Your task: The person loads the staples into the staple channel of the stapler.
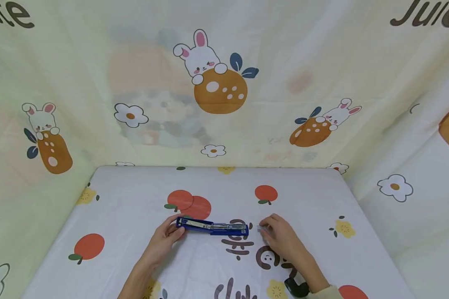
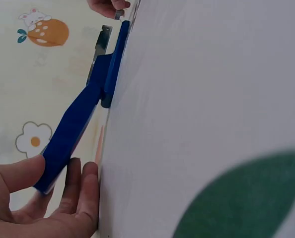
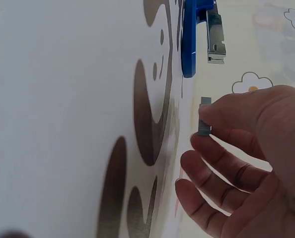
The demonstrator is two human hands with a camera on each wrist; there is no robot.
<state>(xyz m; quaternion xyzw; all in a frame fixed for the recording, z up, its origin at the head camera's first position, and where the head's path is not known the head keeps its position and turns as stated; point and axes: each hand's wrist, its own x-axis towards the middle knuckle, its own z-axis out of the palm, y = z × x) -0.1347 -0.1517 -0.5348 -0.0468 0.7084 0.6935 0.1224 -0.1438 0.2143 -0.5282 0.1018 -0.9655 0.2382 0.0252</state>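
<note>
A blue stapler [image 1: 200,226] lies swung wide open across the middle of the table, its metal magazine [image 3: 215,37] raised apart from the blue base [image 3: 189,44]. My left hand [image 1: 161,241] grips the end of its cover between thumb and fingers, and the cover slants up in the left wrist view. On the other side, my right hand [image 1: 283,237] pinches a short grey strip of staples [image 3: 204,119] between thumb and index finger. The strip is a small gap away from the magazine's end. The other right fingers are loosely bent below it.
The table is covered by a white cloth [image 1: 134,187] printed with fruit, flowers and dark lettering. A cream curtain with rabbit prints [image 1: 220,91] hangs behind and on both sides. A black band [image 1: 297,287] sits at the right wrist by the sleeve [image 1: 325,293].
</note>
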